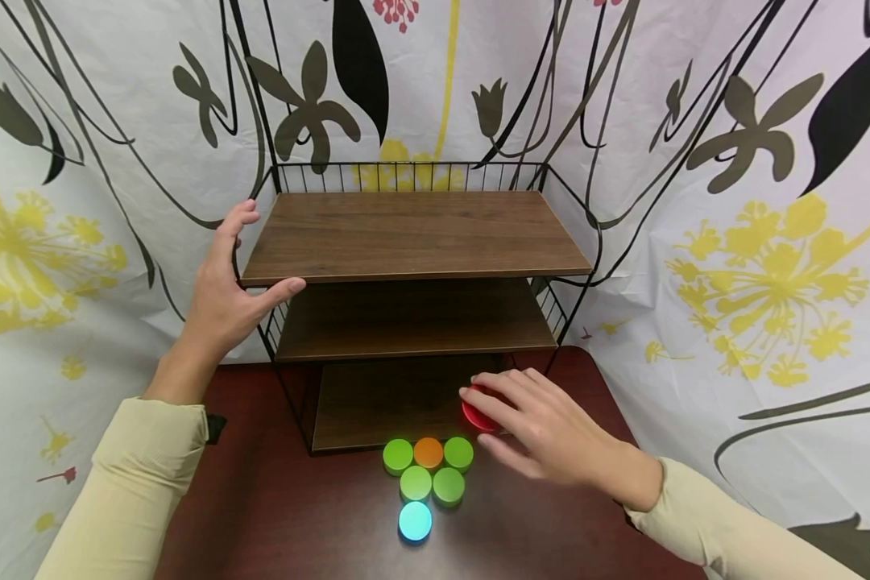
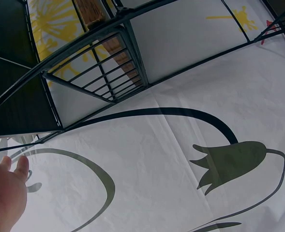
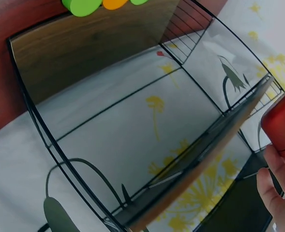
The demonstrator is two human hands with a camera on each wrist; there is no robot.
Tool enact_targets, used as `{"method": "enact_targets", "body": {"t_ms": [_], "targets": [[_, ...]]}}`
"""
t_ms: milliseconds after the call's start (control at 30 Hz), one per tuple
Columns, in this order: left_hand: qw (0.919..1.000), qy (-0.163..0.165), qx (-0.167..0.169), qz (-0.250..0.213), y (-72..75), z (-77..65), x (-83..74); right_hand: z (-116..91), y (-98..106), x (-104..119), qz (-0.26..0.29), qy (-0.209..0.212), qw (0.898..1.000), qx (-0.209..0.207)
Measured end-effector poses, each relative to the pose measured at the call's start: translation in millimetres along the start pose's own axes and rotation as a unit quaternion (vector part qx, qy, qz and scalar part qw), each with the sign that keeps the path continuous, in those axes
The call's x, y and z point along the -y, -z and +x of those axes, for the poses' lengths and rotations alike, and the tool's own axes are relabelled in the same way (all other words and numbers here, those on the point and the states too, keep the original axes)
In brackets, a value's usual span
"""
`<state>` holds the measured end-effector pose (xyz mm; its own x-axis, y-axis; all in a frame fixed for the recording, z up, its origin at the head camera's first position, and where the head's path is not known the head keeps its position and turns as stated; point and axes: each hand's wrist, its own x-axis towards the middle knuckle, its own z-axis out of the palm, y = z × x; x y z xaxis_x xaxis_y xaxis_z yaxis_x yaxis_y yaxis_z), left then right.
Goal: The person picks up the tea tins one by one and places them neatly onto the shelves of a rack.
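Observation:
My right hand (image 1: 544,427) holds a red round disc (image 1: 481,409) in its fingers, low in front of the rack's bottom board. The right wrist view has the same red disc (image 3: 281,123) at its right edge, fingers against it. At the upper left, my left hand (image 1: 221,306) is at the corner of the rack's top board (image 1: 413,234), thumb extended across the front edge, fingers along the side. On the table just left of my right hand lie several green discs (image 1: 416,483), one orange disc (image 1: 428,453) and a blue disc (image 1: 415,522), grouped in a downward-pointing triangle.
The three-tier rack has a black wire frame (image 1: 413,177), a middle board (image 1: 413,322) and a bottom board (image 1: 384,403). It stands on a dark red table (image 1: 261,515). Flower-patterned cloth (image 1: 754,322) hangs behind and on both sides.

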<state>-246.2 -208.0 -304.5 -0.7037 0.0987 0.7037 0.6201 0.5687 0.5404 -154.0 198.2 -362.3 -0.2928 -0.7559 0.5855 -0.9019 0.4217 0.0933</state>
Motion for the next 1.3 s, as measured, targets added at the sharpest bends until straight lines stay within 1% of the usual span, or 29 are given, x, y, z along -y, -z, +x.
{"method": "enact_targets", "body": {"t_ms": [200, 333, 467, 867, 1100, 1300], "targets": [[1.0000, -0.001, 0.000, -0.003, -1.2, 0.2, -0.5, 9, 12, -4, -0.005, 0.002, 1.000, -0.003], [1.0000, 0.002, -0.003, -0.005, 0.4, -0.2, -0.9, 15, 20, -6, -0.007, -0.004, 1.000, 0.006], [1.0000, -0.001, -0.007, -0.003, 2.0, -0.5, 0.2, 22, 26, -9, -0.008, -0.004, 1.000, 0.007], [1.0000, 0.000, -0.003, 0.001, 0.0, 0.1, 0.9, 39, 50, -19, -0.024, 0.009, 0.999, -0.036], [1.0000, -0.005, -0.006, 0.001, -0.8, 0.9, 1.8, 51, 66, -25, -0.036, -0.010, 0.998, -0.053], [0.9999, -0.009, -0.009, 0.000, -1.1, 0.9, 3.1, 58, 78, -35, -0.046, -0.022, 0.997, -0.058]]}}
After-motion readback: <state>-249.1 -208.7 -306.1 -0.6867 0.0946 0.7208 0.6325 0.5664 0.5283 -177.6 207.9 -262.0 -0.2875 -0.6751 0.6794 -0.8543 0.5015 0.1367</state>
